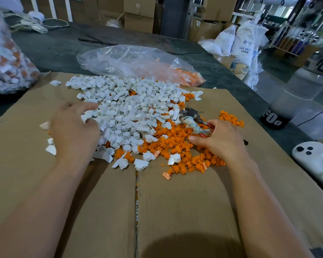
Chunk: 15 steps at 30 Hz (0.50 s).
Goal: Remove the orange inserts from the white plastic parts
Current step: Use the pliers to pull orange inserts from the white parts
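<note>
Your left hand (73, 127) rests on the near left edge of a heap of white parts (131, 108), fingers curled round one. Your right hand (218, 140) grips the handles of the pliers (192, 118), lying over loose orange inserts (175, 144). Everything sits on flat cardboard (175, 202), with a clear bag (138, 62) behind. The parts look small, light, hard and likely slippery. Pinch each one firmly by its white body, leaving the round socket free for the pliers' tip. Loose pieces will probably scatter easily.
</note>
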{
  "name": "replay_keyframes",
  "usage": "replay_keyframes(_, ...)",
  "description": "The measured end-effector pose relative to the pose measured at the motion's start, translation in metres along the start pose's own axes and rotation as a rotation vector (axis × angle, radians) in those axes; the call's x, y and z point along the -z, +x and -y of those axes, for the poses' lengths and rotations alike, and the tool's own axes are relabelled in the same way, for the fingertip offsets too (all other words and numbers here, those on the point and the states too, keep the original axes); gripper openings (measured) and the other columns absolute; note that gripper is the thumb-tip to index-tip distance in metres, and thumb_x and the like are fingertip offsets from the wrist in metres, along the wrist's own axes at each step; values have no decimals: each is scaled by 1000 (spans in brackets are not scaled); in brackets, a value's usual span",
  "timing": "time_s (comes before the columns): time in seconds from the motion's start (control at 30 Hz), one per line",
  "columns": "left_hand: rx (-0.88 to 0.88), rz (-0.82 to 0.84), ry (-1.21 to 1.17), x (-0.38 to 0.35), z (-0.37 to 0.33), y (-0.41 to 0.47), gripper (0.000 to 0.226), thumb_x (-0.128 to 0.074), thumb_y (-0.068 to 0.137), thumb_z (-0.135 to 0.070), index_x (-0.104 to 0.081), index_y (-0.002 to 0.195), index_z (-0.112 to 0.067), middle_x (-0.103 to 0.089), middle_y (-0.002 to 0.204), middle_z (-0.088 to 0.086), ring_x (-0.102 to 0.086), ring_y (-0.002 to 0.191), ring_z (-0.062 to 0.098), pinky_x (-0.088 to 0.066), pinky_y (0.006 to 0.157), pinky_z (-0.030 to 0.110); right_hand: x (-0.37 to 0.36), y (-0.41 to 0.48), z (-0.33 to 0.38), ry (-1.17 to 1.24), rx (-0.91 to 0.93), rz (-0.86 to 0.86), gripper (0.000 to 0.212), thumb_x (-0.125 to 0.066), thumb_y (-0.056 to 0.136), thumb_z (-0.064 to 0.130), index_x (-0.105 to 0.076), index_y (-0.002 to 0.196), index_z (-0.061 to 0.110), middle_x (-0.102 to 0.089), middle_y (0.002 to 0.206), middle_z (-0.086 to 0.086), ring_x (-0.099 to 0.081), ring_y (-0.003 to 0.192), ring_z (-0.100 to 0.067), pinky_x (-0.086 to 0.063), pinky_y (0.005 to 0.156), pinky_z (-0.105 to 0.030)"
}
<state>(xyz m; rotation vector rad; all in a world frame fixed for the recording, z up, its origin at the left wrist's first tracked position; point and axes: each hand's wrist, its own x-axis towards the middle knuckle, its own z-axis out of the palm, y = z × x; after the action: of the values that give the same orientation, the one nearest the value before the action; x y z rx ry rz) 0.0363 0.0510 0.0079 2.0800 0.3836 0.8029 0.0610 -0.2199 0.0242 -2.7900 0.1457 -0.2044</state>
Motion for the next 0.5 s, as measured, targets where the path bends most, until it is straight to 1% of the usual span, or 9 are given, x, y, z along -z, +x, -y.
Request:
replay_keyframes(0.03, -80, 57, 8, -2, -5, -6, 37, -52, 80, 4, -69, 104, -19, -54, 110, -2, -46, 94, 7, -28, 76, -5, 0, 0, 0, -4, -2, 13, 81, -70, 64, 61, -50, 127, 14, -56, 120, -8, -49, 111, -24, -42, 92, -42)
replay_keyframes(0.1, -270, 202, 30, -9, -12, -18, 30, -58, 82, 3, -70, 103, -14, -56, 107, -2, -43, 102, 6, -22, 77, -5, -1, 0, 1, -9, -4, 27, 83, -70, 64, 61, -49, 129, 14, -55, 124, -7, -49, 114, -24, -41, 94, -42)
replay_keyframes(0.17, -425, 355, 54, -15, -14, -27, 28, -63, 80, 5, -72, 101, -12, -57, 108, 0, -43, 107, 10, -22, 88, 2, -1, 0, 1, 0, -8, 33, 84, -70, 64, 61, -48, 130, 14, -54, 125, -7, -48, 116, -24, -40, 96, -43)
replay_keyframes(0.2, -468, 426, 69, -16, -14, -29, 30, -64, 78, 6, -73, 100, -12, -58, 112, 2, -44, 112, 15, -24, 91, 9, -1, 0, 1, 6, -9, 36, 84, -70, 64, 61, -48, 130, 13, -54, 125, -8, -48, 116, -24, -40, 96, -44)
replay_keyframes(0.27, -515, 523, 112, -16, -13, -29, 33, -65, 73, 11, -75, 93, -13, -56, 124, 6, -40, 124, 26, -19, 97, 17, -1, 0, 1, 6, -9, 44, 85, -70, 64, 61, -48, 129, 11, -54, 125, -9, -48, 116, -25, -39, 97, -45)
replay_keyframes(0.33, -551, 558, 172, -16, -12, -28, 32, -65, 69, 12, -76, 87, -12, -55, 130, 8, -35, 132, 32, -13, 104, 25, -1, 1, 2, -2, -11, 57, 85, -69, 64, 62, -48, 129, 11, -54, 125, -9, -47, 116, -26, -38, 98, -45)
replay_keyframes(0.4, -571, 570, 230, -18, -11, -28, 31, -63, 72, 10, -76, 90, -12, -53, 133, 7, -31, 136, 33, -15, 109, 41, -3, 1, 3, 9, -16, 78, 83, -68, 65, 62, -49, 128, 12, -53, 124, -9, -46, 116, -26, -38, 97, -44)
replay_keyframes(0.43, -574, 570, 263, -18, -11, -28, 30, -62, 75, 7, -75, 94, -13, -52, 135, 5, -28, 137, 32, -15, 110, 45, -3, 1, 3, 12, -17, 86, 83, -68, 65, 62, -48, 128, 12, -52, 124, -9, -45, 116, -26, -38, 97, -43)
replay_keyframes(0.5, -588, 569, 322, -19, -11, -29, 30, -57, 81, 1, -72, 103, -14, -47, 140, 0, -23, 141, 27, -11, 111, 43, -4, 1, 3, -4, -13, 89, 84, -67, 66, 64, -46, 130, 13, -49, 126, -10, -43, 119, -27, -37, 96, -42)
